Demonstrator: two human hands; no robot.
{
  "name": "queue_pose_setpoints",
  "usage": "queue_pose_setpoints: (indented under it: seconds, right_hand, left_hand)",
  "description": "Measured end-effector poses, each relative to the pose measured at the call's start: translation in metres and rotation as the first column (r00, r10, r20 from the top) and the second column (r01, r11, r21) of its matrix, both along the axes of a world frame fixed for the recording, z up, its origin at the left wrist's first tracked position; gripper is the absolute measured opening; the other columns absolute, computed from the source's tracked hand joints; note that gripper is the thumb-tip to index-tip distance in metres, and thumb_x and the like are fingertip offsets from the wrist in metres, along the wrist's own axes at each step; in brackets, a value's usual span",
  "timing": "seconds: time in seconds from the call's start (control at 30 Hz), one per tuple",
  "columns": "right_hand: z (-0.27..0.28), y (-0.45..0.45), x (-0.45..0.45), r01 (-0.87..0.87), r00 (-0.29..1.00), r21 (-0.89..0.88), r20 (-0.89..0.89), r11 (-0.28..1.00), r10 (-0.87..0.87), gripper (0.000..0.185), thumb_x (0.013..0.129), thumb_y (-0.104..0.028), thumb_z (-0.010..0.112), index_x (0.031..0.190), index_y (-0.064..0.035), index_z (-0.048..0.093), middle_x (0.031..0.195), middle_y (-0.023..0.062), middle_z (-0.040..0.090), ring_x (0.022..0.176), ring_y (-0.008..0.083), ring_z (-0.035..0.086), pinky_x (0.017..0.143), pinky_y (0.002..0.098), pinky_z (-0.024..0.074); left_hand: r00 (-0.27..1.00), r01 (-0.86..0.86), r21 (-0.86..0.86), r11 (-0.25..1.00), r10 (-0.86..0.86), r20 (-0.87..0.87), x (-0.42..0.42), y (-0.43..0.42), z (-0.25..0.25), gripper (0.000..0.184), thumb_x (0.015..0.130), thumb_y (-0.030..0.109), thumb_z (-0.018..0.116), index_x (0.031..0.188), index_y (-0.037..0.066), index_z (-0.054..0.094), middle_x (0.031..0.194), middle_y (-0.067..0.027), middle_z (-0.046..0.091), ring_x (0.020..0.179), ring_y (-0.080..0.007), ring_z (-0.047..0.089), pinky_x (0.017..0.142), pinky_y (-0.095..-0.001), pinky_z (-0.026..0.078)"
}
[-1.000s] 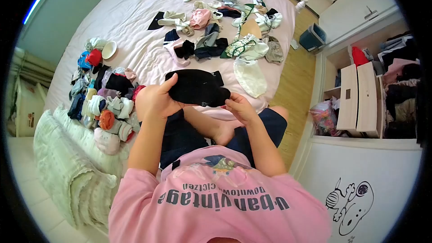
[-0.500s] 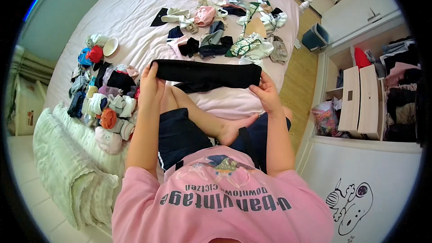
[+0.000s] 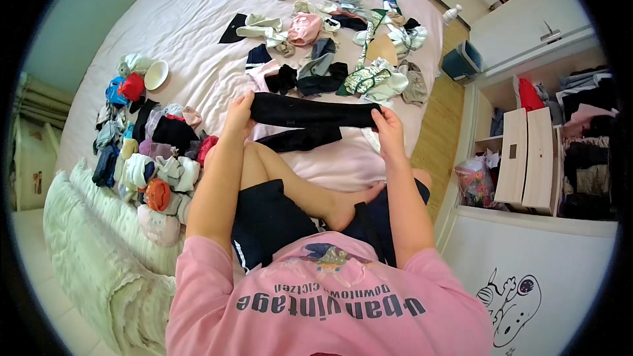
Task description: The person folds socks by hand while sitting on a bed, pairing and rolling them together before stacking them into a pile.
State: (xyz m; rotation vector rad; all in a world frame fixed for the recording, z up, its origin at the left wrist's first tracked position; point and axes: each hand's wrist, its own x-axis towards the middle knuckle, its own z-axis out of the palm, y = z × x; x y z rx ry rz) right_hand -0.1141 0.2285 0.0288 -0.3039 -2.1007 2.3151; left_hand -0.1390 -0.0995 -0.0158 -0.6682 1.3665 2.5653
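A long black sock (image 3: 315,111) is stretched sideways above the bed in front of my crossed legs. My left hand (image 3: 240,113) pinches its left end, and my right hand (image 3: 390,130) grips the right end between thumb and fingers. Beneath it, a second black sock-like piece (image 3: 300,138) lies flat on the pink sheet. Just beyond are loose socks and small garments, among them a black crumpled one (image 3: 282,80), a grey one (image 3: 315,58) and a pink one (image 3: 304,29).
To the left sits a dense pile of rolled socks (image 3: 158,165), with a cream bowl (image 3: 156,75) behind it. A quilted green cover (image 3: 99,244) lies front left. Right of the bed are a blue-grey bin (image 3: 462,61) and a wardrobe with wooden drawer fronts (image 3: 537,158) and clothes.
My left hand has come inward, so the black sock spans a shorter width. More of the black piece beneath shows. The whole view has also shifted slightly.
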Motion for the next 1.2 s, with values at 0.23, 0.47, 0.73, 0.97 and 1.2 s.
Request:
queue_pose_setpoints:
  seconds: [0.23,0.47,0.73,0.97,1.2]
  right_hand:
    - [-0.080,-0.029,-0.065,-0.086,0.995,0.081,0.053,0.993,0.082,0.016,0.085,-0.016,0.056,0.095,-0.0031,0.057,0.079,-0.0008,0.059,0.069,0.0044,0.053,0.063,0.0188,0.0408]
    - [-0.149,-0.021,-0.079,0.099,0.993,0.413,-0.097,0.906,-0.065,0.027,0.078,-0.015,0.063,0.099,0.0009,0.055,0.081,0.0057,0.058,0.070,0.0116,0.052,0.065,0.0238,0.0430]
    - [-0.152,-0.033,-0.035,0.062,0.997,0.617,-0.069,0.785,-0.024,0.048,0.072,-0.019,0.067,0.111,0.0017,0.047,0.088,0.0114,0.056,0.079,0.0197,0.054,0.070,0.0298,0.0444]
    - [-0.065,-0.058,-0.064,-0.178,0.933,0.488,-0.193,0.855,0.305,0.045,0.069,-0.002,0.065,0.112,-0.0043,0.051,0.091,0.0071,0.057,0.082,0.0128,0.052,0.073,0.0244,0.0431]
    - [0.071,-0.095,-0.053,-0.544,0.807,0.175,-0.159,0.820,0.569,0.050,0.073,0.002,0.062,0.120,-0.0035,0.045,0.089,0.0015,0.056,0.083,0.0079,0.052,0.075,0.0220,0.0423]
  left_hand:
    - [0.978,0.093,-0.235,0.967,-0.044,0.204,-0.012,-0.021,-0.033,0.022,0.089,0.029,0.045,0.095,0.010,0.055,0.078,-0.0002,0.057,0.064,-0.0107,0.054,0.057,-0.0277,0.044]
    - [0.992,-0.078,-0.988,0.133,-0.083,-0.090,-0.022,-0.019,-0.084,0.037,0.075,0.019,0.060,0.106,0.001,0.050,0.089,-0.0185,0.056,0.067,-0.0305,0.057,0.063,-0.0347,0.048]
    - [0.900,0.108,-0.899,0.425,-0.426,-0.093,-0.017,0.010,-0.044,0.014,0.076,0.016,0.060,0.085,0.005,0.059,0.071,-0.0086,0.060,0.066,-0.0206,0.058,0.061,-0.0315,0.045]
    - [0.702,-0.188,-0.917,0.353,-0.605,-0.377,-0.003,0.058,0.008,0.044,0.070,0.013,0.067,0.110,0.004,0.051,0.100,-0.0130,0.057,0.098,-0.0264,0.053,0.084,-0.0353,0.042]
    - [0.864,0.128,-0.479,0.869,-0.335,-0.377,0.010,0.069,0.037,0.024,0.079,0.014,0.062,0.099,0.000,0.057,0.087,-0.0071,0.063,0.073,-0.0167,0.059,0.066,-0.0244,0.047]
